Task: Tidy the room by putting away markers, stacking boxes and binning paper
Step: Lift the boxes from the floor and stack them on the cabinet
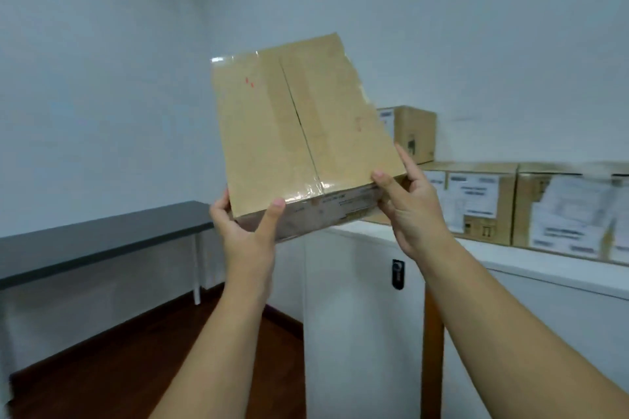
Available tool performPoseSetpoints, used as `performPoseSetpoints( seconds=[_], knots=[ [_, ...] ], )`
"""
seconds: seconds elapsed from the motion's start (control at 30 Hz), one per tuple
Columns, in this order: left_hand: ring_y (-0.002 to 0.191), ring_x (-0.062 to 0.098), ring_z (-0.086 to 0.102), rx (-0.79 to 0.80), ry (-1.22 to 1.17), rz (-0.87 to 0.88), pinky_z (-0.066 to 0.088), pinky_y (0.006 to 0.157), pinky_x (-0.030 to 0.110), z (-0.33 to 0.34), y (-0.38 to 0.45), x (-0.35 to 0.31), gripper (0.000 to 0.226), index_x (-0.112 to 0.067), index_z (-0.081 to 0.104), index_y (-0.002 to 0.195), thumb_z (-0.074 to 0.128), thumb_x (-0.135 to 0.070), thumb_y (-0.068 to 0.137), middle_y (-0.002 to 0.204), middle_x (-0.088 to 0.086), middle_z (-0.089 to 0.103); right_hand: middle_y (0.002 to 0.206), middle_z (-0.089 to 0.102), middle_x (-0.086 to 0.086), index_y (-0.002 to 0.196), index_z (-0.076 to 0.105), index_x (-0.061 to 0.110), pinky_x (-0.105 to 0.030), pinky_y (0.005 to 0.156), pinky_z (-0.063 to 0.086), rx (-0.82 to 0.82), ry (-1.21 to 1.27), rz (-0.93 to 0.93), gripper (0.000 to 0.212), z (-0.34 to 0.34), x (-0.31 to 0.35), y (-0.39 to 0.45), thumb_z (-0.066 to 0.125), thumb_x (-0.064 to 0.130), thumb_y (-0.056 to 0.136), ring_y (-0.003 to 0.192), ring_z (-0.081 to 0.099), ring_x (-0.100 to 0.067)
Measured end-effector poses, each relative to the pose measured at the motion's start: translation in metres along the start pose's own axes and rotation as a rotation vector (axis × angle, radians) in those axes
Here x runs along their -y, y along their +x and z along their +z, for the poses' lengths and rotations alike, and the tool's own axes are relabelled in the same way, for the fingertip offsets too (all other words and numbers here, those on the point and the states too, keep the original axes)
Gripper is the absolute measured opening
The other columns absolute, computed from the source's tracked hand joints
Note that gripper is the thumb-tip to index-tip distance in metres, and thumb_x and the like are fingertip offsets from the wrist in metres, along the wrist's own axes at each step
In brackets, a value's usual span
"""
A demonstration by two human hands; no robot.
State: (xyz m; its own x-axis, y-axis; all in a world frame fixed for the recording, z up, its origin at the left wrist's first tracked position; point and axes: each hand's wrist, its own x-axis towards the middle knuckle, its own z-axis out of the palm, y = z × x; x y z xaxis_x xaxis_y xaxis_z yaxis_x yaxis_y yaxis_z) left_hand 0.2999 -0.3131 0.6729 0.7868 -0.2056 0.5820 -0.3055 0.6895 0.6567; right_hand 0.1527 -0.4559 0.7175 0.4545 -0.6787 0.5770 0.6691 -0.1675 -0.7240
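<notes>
- Holding a taped cardboard box (299, 133) up in mid-air, tilted, top face turned toward the camera, above the left end of the white cabinet (360, 299)
- Gripping the box's lower left corner with the left hand (243, 231), thumb lying on the top face, fingers curling out of sight beneath
- Gripping the lower right corner with the right hand (413, 204), thumb on the top face, fingers pressing the right edge
- Hiding much of the small box (413, 133) behind the raised one; printing on the held box's front side blurring beyond reading
- Sitting on the cabinet top: two large labelled boxes, the nearer one (476, 201) carrying the small box, the further-right one (571, 211) running off the frame edge, labels smeared
- Standing at left: a dark-topped table (102, 235), cut off by the frame edge
- Leaving open wooden floor (170, 367) between table and cabinet, bare wall behind
</notes>
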Motion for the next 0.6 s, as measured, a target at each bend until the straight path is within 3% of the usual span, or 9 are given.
performPoseSetpoints(
  seconds=[0.07, 0.13, 0.23, 0.33, 0.4, 0.5, 0.6],
  knots=[
    [0.12, 0.014, 0.057, 0.092, -0.055, 0.01, 0.048, 0.102, 0.048, 0.046, 0.006, -0.005, 0.073, -0.044, 0.042, 0.122, 0.084, -0.042, 0.062, 0.133, -0.002, 0.056, 0.135, 0.057, -0.001, 0.144, 0.04, 0.031, -0.041, 0.107, 0.042, -0.015, -0.13, -0.093, 0.092, -0.027, 0.041, 0.002, 0.084, 0.03, 0.064, 0.127, 0.053, -0.018],
    [0.125, 0.013, 0.054, 0.18, -0.087, 0.025, 0.045, 0.104, 0.05, 0.088, 0.014, -0.008, 0.084, -0.039, 0.038, 0.135, 0.084, -0.044, 0.064, 0.137, -0.004, 0.054, 0.142, 0.049, 0.006, 0.147, 0.03, 0.039, -0.034, 0.105, 0.042, -0.046, -0.377, -0.175, 0.098, -0.052, 0.075, 0.005, 0.085, 0.035, 0.066, 0.129, 0.047, -0.01],
    [0.131, 0.016, 0.048, 0.295, -0.093, 0.007, 0.045, 0.104, 0.05, 0.144, 0.027, -0.007, 0.098, -0.045, 0.031, 0.142, 0.084, -0.05, 0.06, 0.144, -0.005, 0.048, 0.141, 0.047, 0.01, 0.147, 0.018, 0.047, -0.028, 0.101, 0.039, -0.148, -0.758, -0.304, 0.09, -0.088, 0.114, 0.018, 0.076, 0.033, 0.08, 0.126, 0.042, -0.004],
    [0.132, 0.017, 0.048, 0.405, -0.1, -0.065, 0.048, 0.101, 0.052, 0.192, 0.044, 0.003, 0.102, -0.042, 0.027, 0.146, 0.083, -0.043, 0.06, 0.148, -0.006, 0.045, 0.134, 0.046, 0.019, 0.148, 0.018, 0.044, -0.026, 0.099, 0.039, -0.232, -0.909, -0.384, 0.084, -0.117, 0.142, 0.036, 0.071, 0.034, 0.084, 0.122, 0.042, 0.001],
    [0.131, 0.022, 0.049, 0.49, -0.078, -0.135, 0.047, 0.099, 0.057, 0.219, 0.054, 0.017, 0.1, -0.036, 0.028, 0.148, 0.083, -0.036, 0.064, 0.15, -0.003, 0.043, 0.136, 0.047, 0.019, 0.15, 0.019, 0.042, -0.029, 0.099, 0.042, -0.272, -0.946, -0.356, 0.082, -0.138, 0.15, 0.049, 0.069, 0.033, 0.085, 0.12, 0.043, 0.0],
    [0.137, 0.025, 0.041, 0.553, 0.094, -0.191, 0.039, 0.106, 0.059, 0.248, 0.059, 0.048, 0.095, -0.034, 0.021, 0.152, 0.079, -0.03, 0.077, 0.157, -0.004, 0.032, 0.147, 0.044, 0.012, 0.149, 0.024, 0.039, -0.043, 0.104, 0.045, -0.323, -1.008, -0.221, 0.076, -0.173, 0.143, 0.068, 0.067, 0.031, 0.087, 0.128, 0.047, -0.013],
    [0.146, 0.02, 0.023, 0.593, 0.398, -0.06, 0.024, 0.116, 0.051, 0.263, 0.058, 0.078, 0.086, -0.028, 0.023, 0.153, 0.073, -0.033, 0.083, 0.162, -0.012, 0.01, 0.146, 0.046, 0.012, 0.147, 0.029, 0.039, -0.046, 0.099, 0.049, -0.342, -1.125, -0.155, 0.069, -0.198, 0.125, 0.085, 0.065, 0.034, 0.089, 0.119, 0.057, -0.017]
  ],
)
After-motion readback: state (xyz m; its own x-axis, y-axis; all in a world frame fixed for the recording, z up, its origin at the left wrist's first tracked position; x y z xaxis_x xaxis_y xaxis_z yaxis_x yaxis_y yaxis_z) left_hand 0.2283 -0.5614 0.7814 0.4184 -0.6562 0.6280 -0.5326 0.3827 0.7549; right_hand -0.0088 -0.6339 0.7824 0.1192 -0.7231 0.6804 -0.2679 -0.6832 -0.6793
